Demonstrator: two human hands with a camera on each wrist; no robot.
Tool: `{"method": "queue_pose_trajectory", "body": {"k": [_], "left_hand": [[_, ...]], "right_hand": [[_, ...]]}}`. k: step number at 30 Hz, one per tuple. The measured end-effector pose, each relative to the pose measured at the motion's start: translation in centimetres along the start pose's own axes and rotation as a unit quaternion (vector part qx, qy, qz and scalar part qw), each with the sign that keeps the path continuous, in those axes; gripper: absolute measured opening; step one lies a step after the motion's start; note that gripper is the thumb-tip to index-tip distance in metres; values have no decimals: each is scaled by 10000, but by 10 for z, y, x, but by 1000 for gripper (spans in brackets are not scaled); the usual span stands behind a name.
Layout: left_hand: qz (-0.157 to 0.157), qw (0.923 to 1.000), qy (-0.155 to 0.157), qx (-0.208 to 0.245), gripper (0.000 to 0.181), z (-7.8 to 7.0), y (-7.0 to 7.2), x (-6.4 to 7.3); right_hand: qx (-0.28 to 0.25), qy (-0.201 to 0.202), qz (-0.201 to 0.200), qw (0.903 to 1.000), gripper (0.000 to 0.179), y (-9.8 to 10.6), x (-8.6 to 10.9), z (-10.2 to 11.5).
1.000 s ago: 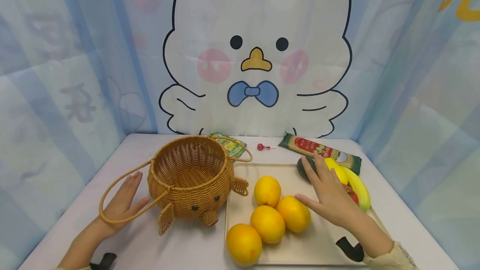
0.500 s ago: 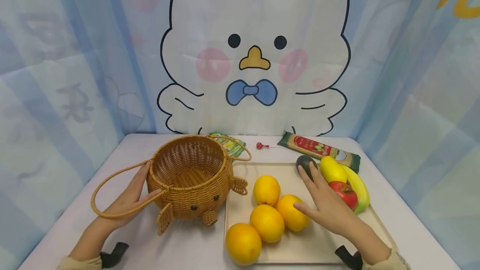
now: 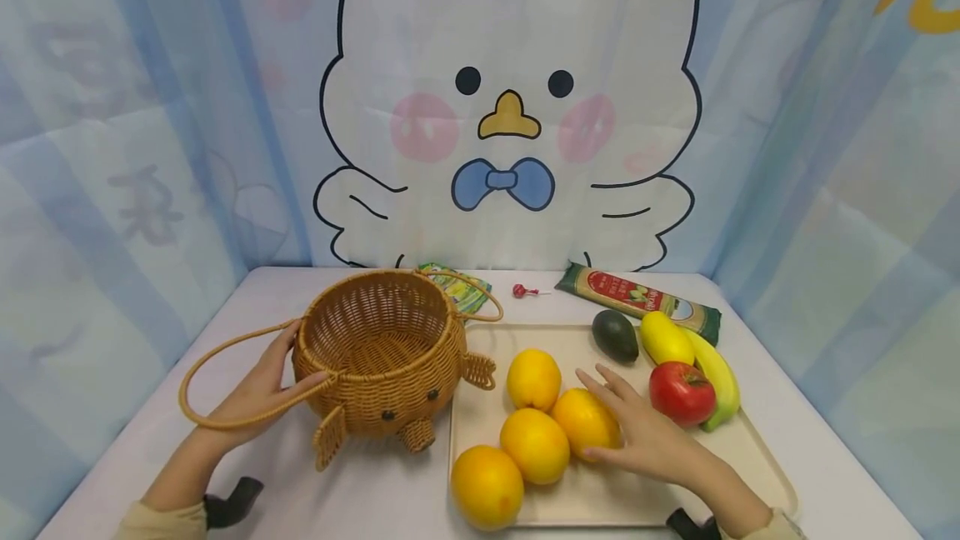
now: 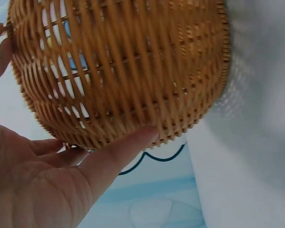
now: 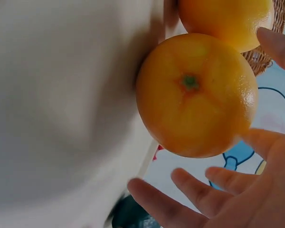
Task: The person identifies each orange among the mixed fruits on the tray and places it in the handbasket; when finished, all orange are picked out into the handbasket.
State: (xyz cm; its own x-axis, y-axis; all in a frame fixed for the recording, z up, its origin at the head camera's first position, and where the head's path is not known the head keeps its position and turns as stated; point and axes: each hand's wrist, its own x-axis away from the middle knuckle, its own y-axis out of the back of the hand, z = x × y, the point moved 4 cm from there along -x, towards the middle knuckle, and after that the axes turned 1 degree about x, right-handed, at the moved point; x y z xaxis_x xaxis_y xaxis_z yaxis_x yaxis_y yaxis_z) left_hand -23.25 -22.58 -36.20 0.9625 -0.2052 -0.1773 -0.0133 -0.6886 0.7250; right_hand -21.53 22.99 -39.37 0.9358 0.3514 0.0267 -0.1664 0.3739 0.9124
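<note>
A brown wicker basket with animal ears, bead eyes and a snout stands on the left of the table. My left hand spreads its fingers against the basket's left side. In the left wrist view, the left hand lays extended digits on the weave. My right hand is beside the rightmost orange, thumb and fingers spread around its near side. The right wrist view has this orange before the open hand. Several other oranges lie on the beige tray.
Behind the right hand on the tray are an avocado, a red apple, a lemon and a banana. At the back lie a green packet, a lollipop and a long green bag.
My left hand has moved rightward onto the basket's side. My right hand has lowered toward the rightmost orange, uncovering the avocado and apple. The basket and fruit look unmoved.
</note>
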Motion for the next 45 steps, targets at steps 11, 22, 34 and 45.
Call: {"method": "queue_pose_trajectory", "body": {"k": [11,22,34,45], "left_hand": [[19,9996,166,244,84,-1,7,-1],[75,9985,284,467,83,3,6,0],[74,9985,307,443,84,3,6,-1],[64,9993,307,186,81,2,7,0]], "right_hand": [[-538,177,241,9981,78,-7,-6,-3],[-787,243,363,9959,78,-12,-11,-5],[-749,266,403,9960,74,-12,-14,-8],[-508,580,-448,9960,71,17,-16,-3]]}}
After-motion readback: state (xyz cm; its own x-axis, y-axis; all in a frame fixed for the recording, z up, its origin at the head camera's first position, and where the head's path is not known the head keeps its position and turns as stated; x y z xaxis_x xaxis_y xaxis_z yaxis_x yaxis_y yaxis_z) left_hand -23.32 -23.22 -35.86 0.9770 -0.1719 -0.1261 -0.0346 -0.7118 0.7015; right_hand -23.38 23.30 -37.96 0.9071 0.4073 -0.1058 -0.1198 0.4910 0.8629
